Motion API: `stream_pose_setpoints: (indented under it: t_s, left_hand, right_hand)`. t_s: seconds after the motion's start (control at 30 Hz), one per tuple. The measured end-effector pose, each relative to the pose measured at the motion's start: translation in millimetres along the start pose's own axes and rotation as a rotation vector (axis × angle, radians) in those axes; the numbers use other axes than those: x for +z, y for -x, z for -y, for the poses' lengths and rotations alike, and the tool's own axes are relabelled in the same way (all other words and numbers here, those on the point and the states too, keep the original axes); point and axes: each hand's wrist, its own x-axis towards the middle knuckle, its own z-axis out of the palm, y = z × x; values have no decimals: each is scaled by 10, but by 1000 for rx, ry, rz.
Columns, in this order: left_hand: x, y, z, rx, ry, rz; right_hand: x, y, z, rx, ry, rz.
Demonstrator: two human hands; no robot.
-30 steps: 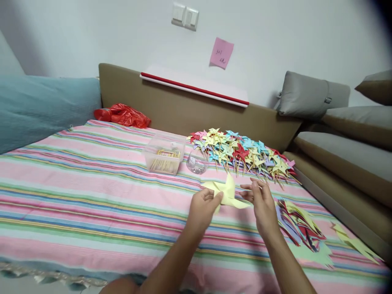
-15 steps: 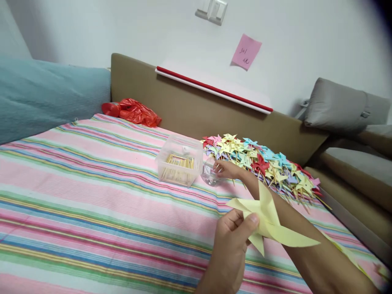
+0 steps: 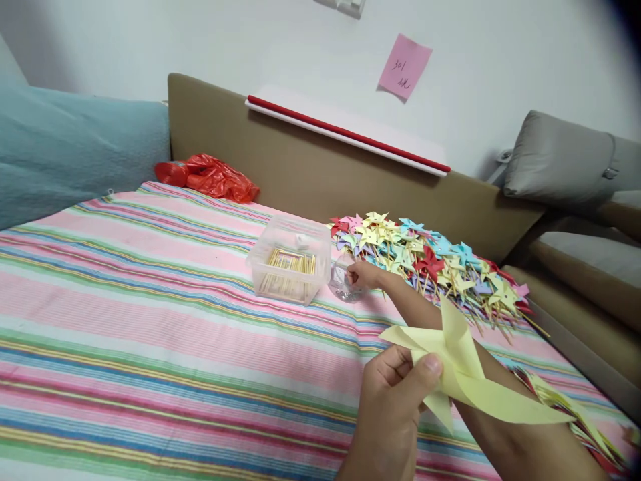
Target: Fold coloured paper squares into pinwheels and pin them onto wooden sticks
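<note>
Yellow paper pinwheel (image 3: 458,364), one: lying lower right of frame, left hand (image 3: 393,404) pinching it near the middle, now holding it alone. Right hand (image 3: 365,274): since shifting from beside it, reaching at clear bowl (image 3: 337,283), mid-frame; grip indiscernible.

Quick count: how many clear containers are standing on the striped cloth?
2. A box holding sticks is left of the pile of pinwheels; a smaller tub is just right of that box, partly hidden by the right hand. More could be hidden behind the pile.
</note>
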Motion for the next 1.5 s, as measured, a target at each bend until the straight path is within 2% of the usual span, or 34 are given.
stream_pose_setpoints:
  t_s: [0.17,0.3,0.4,0.5,0.6,0.7,0.77,0.83,0.9,0.97,1.07,1.13,1.2,1.27,1.37,1.5]
  left_hand:
    - [-14,2,2,18,-10,24]
    - [-21,0,16,8,-8,34]
    - [-13,-20,-60,22,9,-9]
    - [-3,-57,-213,107,46,-99]
    - [6,-95,-332,188,42,-173]
    - [11,-118,-338,216,-16,-173]
    - [11,-128,-299,216,-61,-158]
    - [5,-138,-259,222,-94,-155]
    - [-9,-151,-237,232,-120,-163]
    - [-31,-166,-238,239,-153,-178]
    - [-67,-194,-254,246,-211,-231]
    - [-84,-221,-256,253,-243,-273]
    - [-91,-256,-243,260,-268,-291]
    - [-94,-291,-211,261,-287,-288]
    - [-102,-321,-135,238,-318,-297]
    - [-110,-314,-11,173,-383,-315]
  right_hand:
    - [20,9,20,-17,1,-53]
    - [-44,106,12,-34,-23,-147]
    - [-151,383,-60,-47,-68,-268]
    - [-167,886,-205,-55,-119,-389]
    - [23,1473,-349,-39,-151,-418]
    - [310,1955,-427,-24,-174,-352]
    - [451,2195,-450,-5,-195,-356]
    - [546,2398,-454,42,-212,-461]
    - [661,2581,-427,121,-230,-634]
    - [869,2735,-357,211,-254,-787]
    - [1332,2859,-180,288,-295,-858]
    - [1607,2861,-66,269,-294,-795]
    - [1756,2818,-15,248,-312,-767]
    - [1776,2761,-51,275,-356,-820]
    - [1693,2696,-188,340,-402,-894]
    - [1601,2664,-267,354,-419,-872]
